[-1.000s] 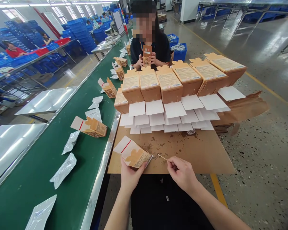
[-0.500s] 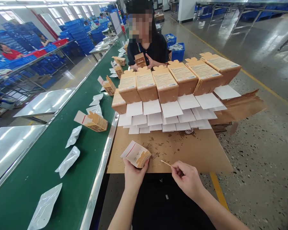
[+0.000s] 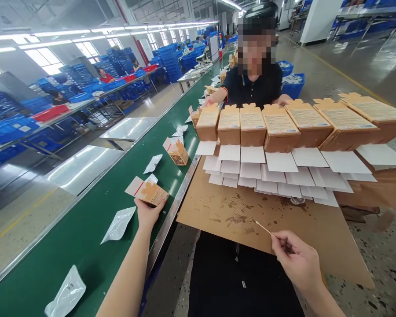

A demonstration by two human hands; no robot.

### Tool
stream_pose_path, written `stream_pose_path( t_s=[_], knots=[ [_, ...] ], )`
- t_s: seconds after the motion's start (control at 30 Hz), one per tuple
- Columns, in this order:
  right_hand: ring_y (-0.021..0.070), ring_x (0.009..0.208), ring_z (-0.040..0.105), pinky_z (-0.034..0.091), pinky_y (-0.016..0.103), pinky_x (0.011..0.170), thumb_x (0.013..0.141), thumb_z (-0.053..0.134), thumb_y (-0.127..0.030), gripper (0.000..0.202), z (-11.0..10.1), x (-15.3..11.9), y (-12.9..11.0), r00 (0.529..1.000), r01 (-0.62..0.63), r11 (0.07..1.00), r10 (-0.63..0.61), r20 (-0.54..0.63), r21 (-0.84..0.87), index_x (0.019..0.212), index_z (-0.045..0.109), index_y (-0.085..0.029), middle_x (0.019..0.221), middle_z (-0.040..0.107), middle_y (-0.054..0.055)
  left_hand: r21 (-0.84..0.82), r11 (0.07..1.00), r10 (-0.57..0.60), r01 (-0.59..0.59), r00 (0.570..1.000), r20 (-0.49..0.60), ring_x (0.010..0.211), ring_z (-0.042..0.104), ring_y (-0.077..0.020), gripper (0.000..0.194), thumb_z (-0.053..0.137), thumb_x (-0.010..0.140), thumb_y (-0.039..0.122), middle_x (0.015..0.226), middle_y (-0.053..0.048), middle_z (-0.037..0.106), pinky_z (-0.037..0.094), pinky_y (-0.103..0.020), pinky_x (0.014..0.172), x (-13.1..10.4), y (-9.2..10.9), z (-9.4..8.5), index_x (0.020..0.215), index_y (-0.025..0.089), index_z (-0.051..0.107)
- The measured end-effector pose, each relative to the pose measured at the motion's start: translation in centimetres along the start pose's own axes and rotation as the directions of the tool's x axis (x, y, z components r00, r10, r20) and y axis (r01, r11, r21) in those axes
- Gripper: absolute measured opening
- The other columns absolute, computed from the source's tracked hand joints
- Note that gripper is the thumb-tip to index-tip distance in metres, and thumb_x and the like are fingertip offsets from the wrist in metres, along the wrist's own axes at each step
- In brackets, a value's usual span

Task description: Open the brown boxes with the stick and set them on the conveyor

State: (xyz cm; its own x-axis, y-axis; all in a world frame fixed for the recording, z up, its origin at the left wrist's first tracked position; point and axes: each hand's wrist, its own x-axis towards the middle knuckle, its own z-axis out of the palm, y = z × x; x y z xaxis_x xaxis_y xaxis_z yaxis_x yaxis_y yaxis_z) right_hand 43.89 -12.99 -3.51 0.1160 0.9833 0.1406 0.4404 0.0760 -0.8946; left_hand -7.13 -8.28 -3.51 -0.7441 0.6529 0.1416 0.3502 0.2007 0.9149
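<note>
Over the green conveyor belt (image 3: 95, 251), my left hand (image 3: 148, 215) is closed around a small tan carton (image 3: 153, 193). The carton's white end flap, with a red line across it, stands open on the left. My right hand (image 3: 298, 257) pinches a thin cotton swab (image 3: 263, 227) by one end, its tip pointing up and left above the brown cardboard sheet (image 3: 214, 215). Dark wet-looking spots mark the sheet near the tip. Beyond them, tan cartons (image 3: 252, 132) are stacked in a row with white flaps (image 3: 253, 155) hanging toward me.
Silver pouches (image 3: 119, 223) lie along the belt, with another open carton (image 3: 177, 152) farther up. A metal rail (image 3: 171, 209) edges the belt beside the cardboard. Behind the stack sits a co-worker (image 3: 260, 88), one arm stretched toward the belt. Blue bins (image 3: 293, 86) stand behind.
My left hand has moved from the cardboard sheet left onto the belt, with a carton in it. The view has swung left. The co-worker's hands have spread apart; the swab stays in my right hand.
</note>
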Motion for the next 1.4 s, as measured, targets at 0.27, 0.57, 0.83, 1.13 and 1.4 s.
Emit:
stream_pose_path(
  t_s=[0.27, 0.57, 0.83, 1.13, 1.4],
  knots=[
    [0.0177, 0.049, 0.063, 0.058, 0.027, 0.05, 0.105, 0.08, -0.065, 0.047, 0.6, 1.1, 0.2, 0.996, 0.091, 0.995, -0.089, -0.028, 0.048, 0.078, 0.084, -0.028, 0.062, 0.069, 0.001, 0.087, 0.994, -0.069, 0.07, 0.997, -0.015, 0.134, 0.082, -0.0427, 0.088, 0.112, 0.069, 0.036, 0.132, -0.009, 0.079, 0.064, -0.069, 0.125, 0.3, 0.8, 2.4, 0.135, 0.031, 0.053],
    [0.0213, 0.049, 0.071, 0.066, 0.029, 0.052, 0.094, 0.086, -0.069, 0.038, -5.7, 0.1, 4.0, 0.982, -0.041, 0.998, 0.03, -0.189, -0.051, 0.081, 0.088, -0.033, 0.065, 0.076, 0.003, -0.094, 0.963, 0.214, -0.251, 0.931, -0.294, 0.155, 0.07, -0.0422, 0.094, 0.109, 0.068, 0.046, 0.144, -0.013, 0.069, 0.05, -0.069, 0.142, -4.7, 3.4, 1.5, 0.146, 0.027, 0.061],
    [0.0253, 0.051, 0.07, 0.062, 0.035, 0.048, 0.093, 0.085, -0.068, 0.035, -5.2, 0.2, 2.6, 0.963, -0.09, 0.996, 0.085, -0.257, -0.007, 0.079, 0.087, -0.036, 0.063, 0.071, 0.005, -0.391, 0.893, 0.285, -0.221, 0.952, 0.111, 0.125, 0.081, -0.0332, 0.045, 0.087, 0.088, 0.061, 0.12, -0.011, 0.084, 0.068, -0.049, 0.111, 4.3, 24.2, 8.4, 0.115, 0.026, 0.081],
    [0.0215, 0.051, 0.06, 0.058, 0.036, 0.052, 0.105, 0.083, -0.068, 0.041, -3.5, -0.9, -0.9, 0.935, -0.002, 1.0, 0.012, -0.354, 0.03, 0.083, 0.085, -0.033, 0.063, 0.066, 0.002, 0.088, 0.993, -0.112, 0.074, 0.792, 0.601, 0.095, 0.084, -0.0353, 0.046, 0.106, 0.073, 0.055, 0.096, -0.012, 0.088, 0.066, -0.043, 0.077, 6.9, 30.4, 15.0, 0.098, 0.022, 0.083],
    [0.0157, 0.044, 0.059, 0.051, 0.027, 0.044, 0.108, 0.084, -0.05, 0.031, -4.9, -0.9, -1.5, 0.958, 0.116, 0.993, -0.111, -0.263, 0.002, 0.085, 0.087, -0.03, 0.06, 0.069, -0.001, -0.38, 0.918, 0.111, 0.111, 0.849, 0.516, 0.131, 0.086, -0.0452, 0.086, 0.117, 0.061, 0.069, 0.143, -0.019, 0.091, 0.076, -0.057, 0.106, 0.8, 20.8, 4.0, 0.129, 0.022, 0.091]
  ],
)
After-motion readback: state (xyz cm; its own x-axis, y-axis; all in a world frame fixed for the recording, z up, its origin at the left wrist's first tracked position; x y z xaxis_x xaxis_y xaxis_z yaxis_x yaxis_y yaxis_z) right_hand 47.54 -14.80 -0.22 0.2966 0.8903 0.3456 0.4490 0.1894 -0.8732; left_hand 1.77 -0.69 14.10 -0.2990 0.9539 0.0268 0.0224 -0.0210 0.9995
